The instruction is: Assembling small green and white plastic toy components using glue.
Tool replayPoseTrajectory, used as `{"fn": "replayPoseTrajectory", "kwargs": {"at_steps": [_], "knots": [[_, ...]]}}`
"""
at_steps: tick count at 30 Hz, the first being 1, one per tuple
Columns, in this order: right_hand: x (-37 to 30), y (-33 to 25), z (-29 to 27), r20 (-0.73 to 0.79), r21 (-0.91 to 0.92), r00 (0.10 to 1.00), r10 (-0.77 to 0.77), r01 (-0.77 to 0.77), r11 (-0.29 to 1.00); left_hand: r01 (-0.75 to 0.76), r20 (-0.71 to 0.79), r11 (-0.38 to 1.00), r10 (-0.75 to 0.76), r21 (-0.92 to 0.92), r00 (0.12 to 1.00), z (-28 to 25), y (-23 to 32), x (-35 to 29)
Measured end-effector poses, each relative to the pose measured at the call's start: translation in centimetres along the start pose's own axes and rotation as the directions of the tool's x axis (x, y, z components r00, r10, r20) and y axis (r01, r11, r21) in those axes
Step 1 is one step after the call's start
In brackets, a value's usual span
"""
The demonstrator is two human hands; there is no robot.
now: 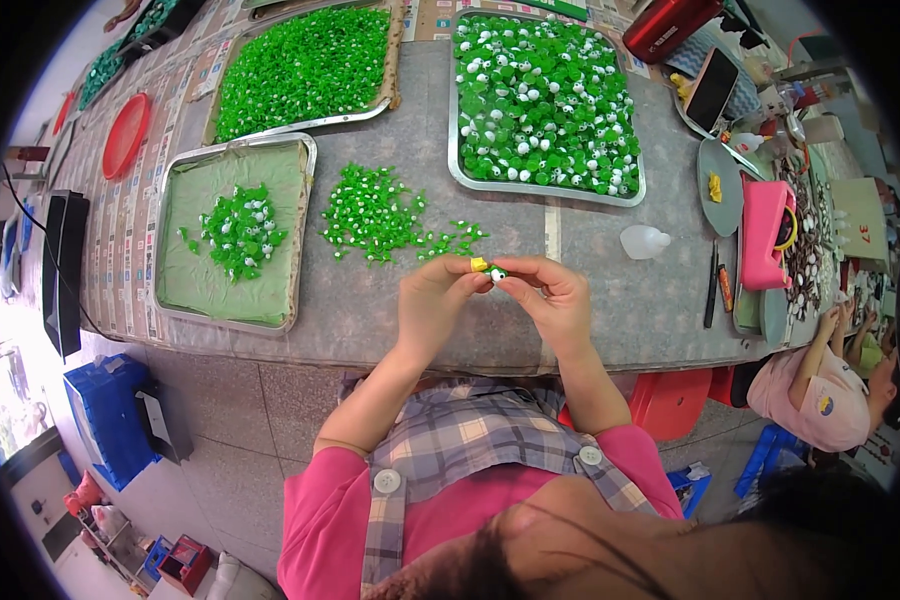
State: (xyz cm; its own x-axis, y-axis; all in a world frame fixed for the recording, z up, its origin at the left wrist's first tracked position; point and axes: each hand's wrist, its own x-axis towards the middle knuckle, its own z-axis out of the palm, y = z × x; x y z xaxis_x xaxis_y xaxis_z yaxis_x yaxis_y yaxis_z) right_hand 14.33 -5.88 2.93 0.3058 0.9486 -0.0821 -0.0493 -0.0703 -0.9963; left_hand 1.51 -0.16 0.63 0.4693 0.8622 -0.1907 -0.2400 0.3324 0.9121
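Between my two hands, over the near part of the table, is a small green-and-white plastic figure (498, 274) with black spots. My left hand (432, 303) pinches it from the left, thumb and forefinger together. A small yellow piece (478, 264) sits at that forefinger's tip; how it is attached I cannot tell. From the other side my right hand (553, 303) grips the white part between thumb and forefinger. Just beyond my hands lies a loose pile of small green pieces (370, 210) with white bits. To the left, a green-lined tray (175, 270) carries a heap of green-and-white figures (242, 232).
Two full metal trays stand at the back: green pieces (305, 70) and green-and-white figures (545, 100). Rightward are a translucent bottle (645, 242), a grey dish (715, 215), black pen (711, 285), pink holder (763, 230) and phone (712, 88). Another person (815, 395) sits far right.
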Motion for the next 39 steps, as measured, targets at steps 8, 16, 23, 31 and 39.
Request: {"fn": "replayPoseTrajectory", "kwargs": {"at_steps": [8, 16, 23, 31, 39], "knots": [[-0.8, 0.4, 0.0, -0.041, 0.050, 0.999, -0.014, 0.016, 0.999, -0.154, -0.002, 0.967, 0.158, 0.203, 0.987, 0.2, -0.2, -0.2], [-1.0, 0.6, -0.4, -0.019, 0.117, 0.999, 0.038, -0.035, 0.992, -0.233, 0.115, 0.879, 0.204, 0.416, 0.972, 0.1, 0.5, -0.5], [-1.1, 0.1, -0.4, -0.044, 0.097, 0.998, 0.039, -0.035, 0.995, -0.406, 0.190, 0.712, 0.367, 0.573, 0.911, 0.6, 1.2, -0.5], [-0.6, 0.4, -1.0, 0.029, 0.222, 0.986, 0.164, -0.167, 0.961, -0.412, 0.243, 0.653, 0.338, 0.635, 0.909, 0.9, 1.9, -0.4], [-0.3, 0.7, -0.9, 0.067, 0.335, 0.972, 0.224, -0.233, 0.913, -0.545, 0.352, 0.448, 0.444, 0.709, 0.824, 0.6, 2.3, 0.0]]}}
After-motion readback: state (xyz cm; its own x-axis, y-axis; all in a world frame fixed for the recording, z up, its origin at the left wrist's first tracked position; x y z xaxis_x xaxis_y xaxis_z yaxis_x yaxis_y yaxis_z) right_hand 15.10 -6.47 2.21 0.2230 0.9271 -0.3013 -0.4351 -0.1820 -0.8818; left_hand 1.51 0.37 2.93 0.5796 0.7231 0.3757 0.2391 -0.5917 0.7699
